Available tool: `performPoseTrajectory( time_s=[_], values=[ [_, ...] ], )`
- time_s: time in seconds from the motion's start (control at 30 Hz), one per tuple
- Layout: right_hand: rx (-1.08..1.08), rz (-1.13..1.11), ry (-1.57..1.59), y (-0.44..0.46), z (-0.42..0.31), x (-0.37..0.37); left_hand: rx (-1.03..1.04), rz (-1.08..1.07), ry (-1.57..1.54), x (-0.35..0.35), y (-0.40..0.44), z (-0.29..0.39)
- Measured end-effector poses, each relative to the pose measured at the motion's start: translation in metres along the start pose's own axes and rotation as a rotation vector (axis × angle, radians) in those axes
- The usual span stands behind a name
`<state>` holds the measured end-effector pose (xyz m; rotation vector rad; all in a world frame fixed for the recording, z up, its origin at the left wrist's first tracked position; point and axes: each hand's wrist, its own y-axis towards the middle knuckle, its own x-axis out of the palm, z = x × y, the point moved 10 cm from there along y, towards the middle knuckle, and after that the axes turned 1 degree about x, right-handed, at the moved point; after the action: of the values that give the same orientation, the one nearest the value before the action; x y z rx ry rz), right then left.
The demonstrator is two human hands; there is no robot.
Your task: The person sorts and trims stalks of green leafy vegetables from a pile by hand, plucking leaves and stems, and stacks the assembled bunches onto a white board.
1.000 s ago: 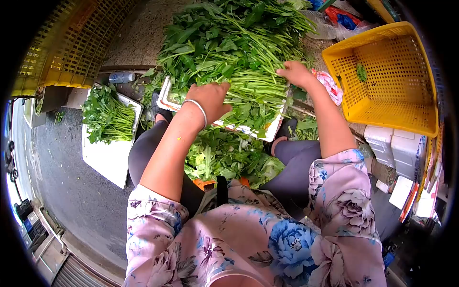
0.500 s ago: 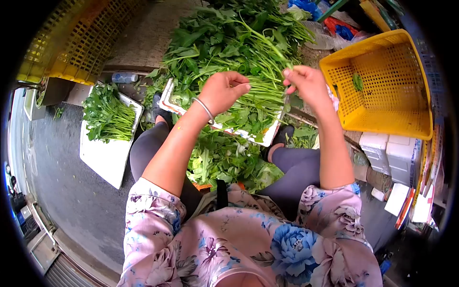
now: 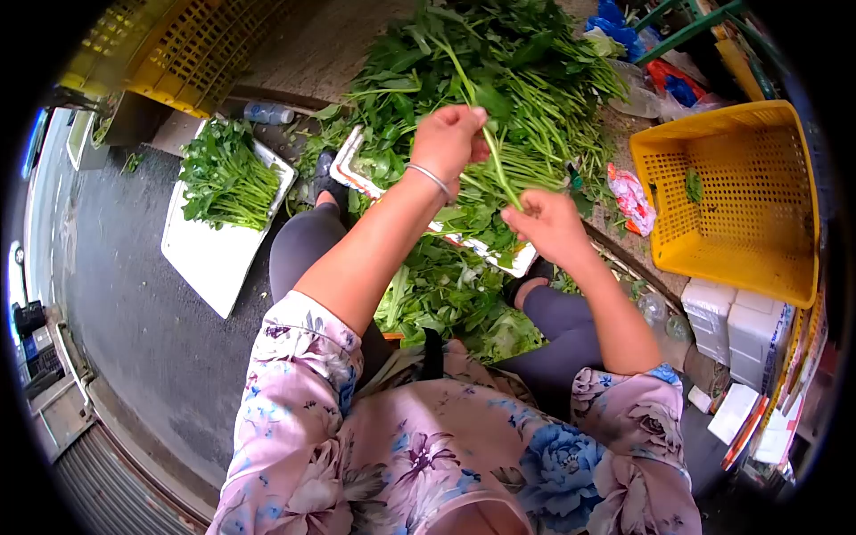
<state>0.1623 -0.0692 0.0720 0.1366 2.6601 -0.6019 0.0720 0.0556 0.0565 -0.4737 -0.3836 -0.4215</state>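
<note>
My right hand (image 3: 550, 228) pinches the lower end of a long green leafy vegetable stalk (image 3: 502, 169), which slants up and away to the left. Higher on the same stalk, the closed fingers of my left hand (image 3: 448, 145) grip it; a bracelet circles that wrist. Beneath and beyond both hands spreads a large pile of leafy greens (image 3: 544, 76), stems toward the right. Part of it rests on a white foam tray (image 3: 350, 160) with a printed edge. Loose leaves (image 3: 450, 290) are heaped between my legs, nearer to me.
On the left, a bundle of greens (image 3: 234, 174) lies on a white foam board (image 3: 209, 267) near a plastic bottle (image 3: 268, 113). A yellow crate (image 3: 731, 241) stands at right above white foam boxes (image 3: 753, 334). More yellow crates (image 3: 192, 58) are at upper left.
My right hand has come down and nearer to me with the stalk's end. The left hand has moved up and right and closed on the stalk. The whole view has shifted slightly.
</note>
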Motion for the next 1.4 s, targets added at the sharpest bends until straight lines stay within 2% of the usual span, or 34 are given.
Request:
performPoseTrajectory(
  time_s=[0.03, 0.1, 0.17, 0.23, 0.3, 0.47, 0.53, 0.57, 0.63, 0.7, 0.77, 0.8, 0.83, 0.9, 0.97, 1.0, 1.03, 1.1, 1.13, 1.2, 1.23, 1.3, 1.4],
  values=[
    [0.069, -0.025, 0.001, 0.0, 0.014, 0.004, 0.001, 0.011, 0.001, -0.005, -0.001, 0.008],
    [0.111, -0.051, 0.048, -0.002, 0.034, 0.018, 0.096, 0.1, -0.204, -0.023, -0.004, 0.037],
    [0.242, -0.236, -0.03, -0.011, 0.058, 0.044, 0.156, 0.17, -0.175, -0.045, -0.004, 0.062],
    [0.513, -0.613, -0.391, -0.038, 0.072, 0.069, 0.225, 0.24, -0.174, -0.066, -0.012, 0.088],
    [0.429, -0.749, -0.632, -0.038, 0.075, 0.082, 0.302, 0.363, -0.108, -0.096, -0.019, 0.108],
    [-0.099, -0.051, -0.171, 0.096, -0.018, 0.059, 0.29, 0.528, -0.244, -0.145, -0.026, 0.107],
    [-0.231, 0.268, -0.317, 0.144, -0.067, 0.039, 0.117, 0.649, -0.346, -0.158, -0.033, 0.086],
    [-0.267, 0.4, -0.358, 0.162, -0.084, 0.032, 0.105, 0.635, -0.354, -0.163, -0.028, 0.08],
    [-0.206, 0.542, -0.494, 0.2, -0.083, 0.036, 0.096, 0.645, -0.384, -0.166, -0.02, 0.067],
    [-0.197, 0.511, -0.503, 0.214, -0.083, 0.043, 0.089, 0.616, -0.439, -0.165, -0.015, 0.06],
    [-0.105, 0.346, -0.277, 0.208, -0.078, 0.048, 0.009, 0.639, -0.448, -0.164, -0.014, 0.051],
    [-0.239, 0.455, -0.268, 0.199, -0.085, 0.04, -0.002, 0.589, -0.434, -0.16, -0.012, 0.05],
    [-0.321, 0.469, -0.163, 0.183, -0.092, 0.035, -0.001, 0.592, -0.441, -0.161, -0.012, 0.048],
    [-0.312, 0.501, 0.11, 0.154, -0.083, 0.024, -0.023, 0.603, -0.412, -0.159, -0.011, 0.041],
    [-0.422, 0.618, -0.018, 0.132, -0.087, 0.019, -0.013, 0.623, -0.396, -0.16, -0.011, 0.037],
    [-0.374, 0.613, -0.13, 0.129, -0.088, 0.024, -0.01, 0.627, -0.411, -0.159, -0.013, 0.036],
    [-0.348, 0.509, -0.146, 0.139, -0.084, 0.036, -0.004, 0.633, -0.424, -0.156, -0.015, 0.036],
    [-0.415, 0.454, -0.477, 0.153, -0.098, 0.057, -0.005, 0.623, -0.41, -0.145, -0.019, 0.035],
    [-0.413, 0.455, -0.473, 0.166, -0.092, 0.06, -0.012, 0.631, -0.404, -0.142, -0.023, 0.032],
    [-0.429, 0.477, -0.739, 0.185, -0.092, 0.075, -0.024, 0.63, -0.423, -0.139, -0.027, 0.027],
    [-0.437, 0.478, -0.735, 0.191, -0.091, 0.076, -0.029, 0.626, -0.448, -0.137, -0.025, 0.027],
    [-0.317, 0.52, -0.95, 0.2, -0.085, 0.076, -0.022, 0.637, -0.442, -0.135, -0.025, 0.03],
    [-0.355, 0.52, -0.867, 0.199, -0.092, 0.072, -0.006, 0.618, -0.449, -0.13, -0.021, 0.033]
  ],
)
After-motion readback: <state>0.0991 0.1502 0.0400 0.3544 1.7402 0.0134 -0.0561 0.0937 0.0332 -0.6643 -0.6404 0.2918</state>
